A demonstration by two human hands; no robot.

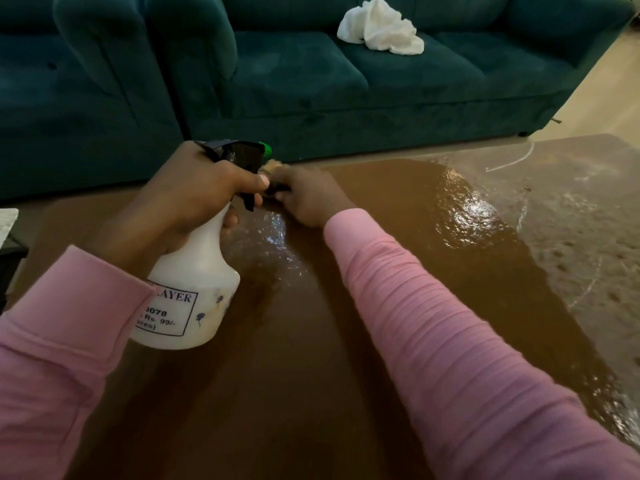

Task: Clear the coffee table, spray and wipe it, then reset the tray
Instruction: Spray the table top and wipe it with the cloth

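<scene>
My left hand grips the neck of a white spray bottle with a black trigger head and green nozzle tip, held tilted above the brown coffee table. My right hand reaches to the bottle's trigger, its fingers curled around a small dark part there; what it pinches is partly hidden. The tabletop glistens with wet patches near the hands and toward the right. A crumpled white cloth lies on the sofa seat beyond the table.
A dark teal sofa runs along the far side of the table, with another sofa section at the left. Light flooring shows at the far right. A pale object's edge sits at the left border.
</scene>
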